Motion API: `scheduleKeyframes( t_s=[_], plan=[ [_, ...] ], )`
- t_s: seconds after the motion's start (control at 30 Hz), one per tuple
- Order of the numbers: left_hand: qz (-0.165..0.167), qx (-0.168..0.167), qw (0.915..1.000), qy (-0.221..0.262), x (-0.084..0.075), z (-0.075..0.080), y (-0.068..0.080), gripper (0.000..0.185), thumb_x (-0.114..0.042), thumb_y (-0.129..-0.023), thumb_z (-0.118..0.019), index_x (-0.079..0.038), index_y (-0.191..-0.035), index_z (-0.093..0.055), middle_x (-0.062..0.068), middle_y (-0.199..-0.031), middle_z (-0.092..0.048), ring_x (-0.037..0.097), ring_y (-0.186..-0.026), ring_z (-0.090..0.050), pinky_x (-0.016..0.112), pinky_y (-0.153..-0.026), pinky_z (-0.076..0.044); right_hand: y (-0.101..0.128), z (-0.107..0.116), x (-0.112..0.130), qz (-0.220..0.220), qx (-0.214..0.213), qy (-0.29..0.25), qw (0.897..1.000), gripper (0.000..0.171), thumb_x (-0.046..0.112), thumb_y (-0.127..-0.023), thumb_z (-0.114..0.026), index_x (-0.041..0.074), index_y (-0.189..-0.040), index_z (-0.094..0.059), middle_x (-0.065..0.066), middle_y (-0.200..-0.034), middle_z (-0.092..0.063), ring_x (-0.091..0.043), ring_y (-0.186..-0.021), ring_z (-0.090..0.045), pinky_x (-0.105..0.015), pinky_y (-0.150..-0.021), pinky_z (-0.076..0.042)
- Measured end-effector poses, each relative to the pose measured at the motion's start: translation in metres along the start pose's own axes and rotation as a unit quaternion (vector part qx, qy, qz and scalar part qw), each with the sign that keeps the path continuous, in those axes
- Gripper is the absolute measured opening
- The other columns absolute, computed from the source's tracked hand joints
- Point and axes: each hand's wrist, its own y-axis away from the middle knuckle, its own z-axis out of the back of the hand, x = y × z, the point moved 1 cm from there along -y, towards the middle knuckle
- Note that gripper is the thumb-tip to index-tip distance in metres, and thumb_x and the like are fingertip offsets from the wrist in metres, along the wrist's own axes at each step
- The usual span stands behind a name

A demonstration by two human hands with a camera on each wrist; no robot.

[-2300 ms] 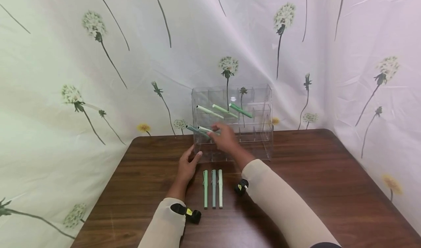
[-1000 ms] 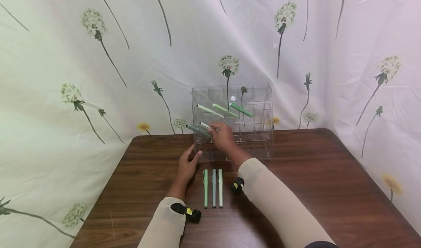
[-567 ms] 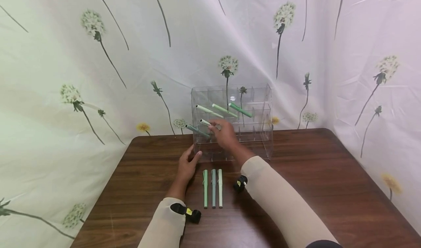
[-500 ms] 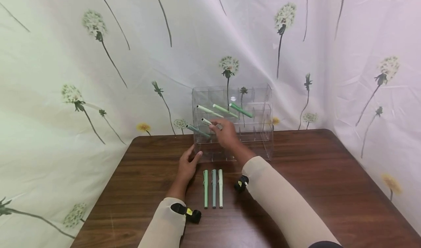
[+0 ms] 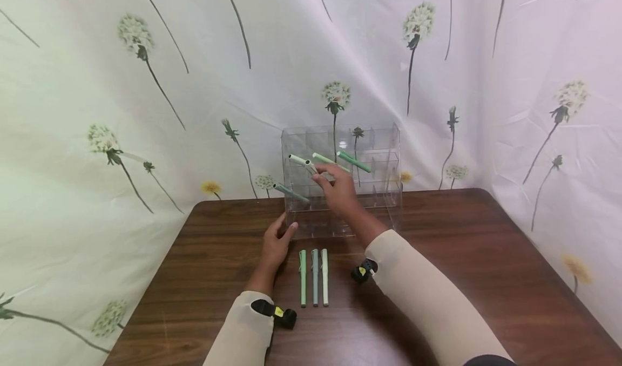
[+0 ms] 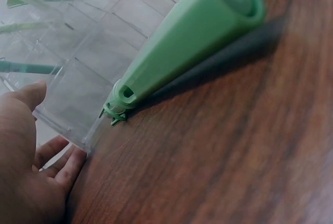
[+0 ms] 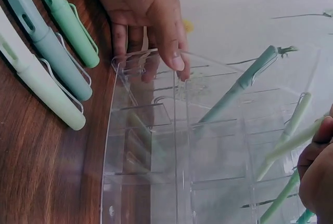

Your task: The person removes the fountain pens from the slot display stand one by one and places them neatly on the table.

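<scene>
A clear acrylic pen rack (image 5: 389, 193) with tiered compartments stands at the back of the table. My left hand (image 5: 276, 244) grips its lower left corner, the thumb in front and the fingers round the side, as the right wrist view shows. Between thumb and fingers, my right hand (image 5: 337, 188) pinches a pale green pen (image 5: 309, 164), tilted in front of the rack. Its far end is hidden by the hand. Behind it, a pale pen (image 5: 296, 159), a light green pen (image 5: 319, 156) and a dark green pen (image 5: 355, 162) lean in a higher row. Lower left leans a teal pen (image 5: 291, 193).
On the brown wooden table (image 5: 204, 279), a green pen (image 5: 303, 277), a grey-blue pen (image 5: 315, 277) and a whitish pen (image 5: 325, 277) lie side by side before the rack. A flower-print cloth (image 5: 194, 155) hangs behind it.
My right hand has raised the pale green pen from beside the teal pen in the lower row, up and slightly right to the higher row's pens. The left hand stays on the rack.
</scene>
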Motion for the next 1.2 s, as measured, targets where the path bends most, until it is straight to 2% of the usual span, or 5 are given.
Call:
scheduleKeyframes(
  t_s=[0.43, 0.57, 0.7, 1.03, 1.2],
  plan=[
    [0.005, 0.000, 1.0000, 0.003, -0.002, -0.001, 0.002, 0.064, -0.030, -0.109, -0.070, -0.010, -0.166, -0.047, 0.025, -0.166, -0.049, 0.044, -0.156, -0.046, 0.062, -0.127, -0.039, 0.020, 0.017, 0.010, 0.064, -0.015, -0.029, 0.997, 0.024, 0.010, -0.105, -0.072, 0.004, -0.128, -0.076, -0.016, -0.134, -0.073, -0.029, -0.112, -0.076, -0.032, -0.073, -0.060],
    [0.001, -0.002, 1.0000, 0.001, -0.002, -0.002, 0.001, 0.063, -0.030, -0.110, -0.070, -0.009, -0.165, -0.048, 0.026, -0.165, -0.050, 0.044, -0.153, -0.049, 0.062, -0.125, -0.041, 0.030, 0.023, 0.013, 0.053, -0.009, -0.043, 0.998, 0.023, 0.010, -0.106, -0.072, 0.002, -0.127, -0.073, -0.019, -0.134, -0.073, -0.012, -0.076, -0.073, -0.030, -0.056, -0.052],
    [-0.001, -0.002, 1.0000, 0.002, -0.002, -0.001, -0.001, 0.063, -0.030, -0.110, -0.070, -0.009, -0.165, -0.048, 0.026, -0.165, -0.050, 0.045, -0.152, -0.051, 0.062, -0.123, -0.043, 0.042, 0.031, 0.014, 0.029, 0.006, -0.062, 0.998, 0.021, 0.009, -0.107, -0.070, 0.000, -0.126, -0.067, -0.023, -0.133, -0.073, -0.007, -0.043, -0.044, -0.028, -0.044, -0.036],
    [0.005, 0.002, 1.0000, -0.002, -0.005, 0.001, -0.001, 0.064, -0.033, -0.110, -0.070, -0.012, -0.166, -0.047, 0.023, -0.167, -0.049, 0.043, -0.154, -0.049, 0.062, -0.125, -0.042, 0.064, 0.043, 0.009, 0.016, 0.012, -0.025, 0.999, 0.020, 0.011, -0.104, -0.074, 0.003, -0.120, -0.067, -0.018, -0.124, -0.068, -0.005, -0.045, -0.033, -0.026, -0.045, -0.034],
    [0.015, 0.005, 0.9999, -0.006, -0.004, 0.001, 0.000, 0.065, -0.035, -0.110, -0.069, -0.014, -0.167, -0.047, 0.022, -0.167, -0.049, 0.042, -0.153, -0.050, 0.062, -0.125, -0.041, 0.075, 0.046, 0.005, -0.008, 0.013, -0.023, 1.000, 0.021, 0.013, -0.101, -0.079, 0.005, -0.118, -0.069, -0.018, -0.089, -0.066, -0.004, -0.045, -0.032, -0.024, -0.044, -0.032]
  ],
)
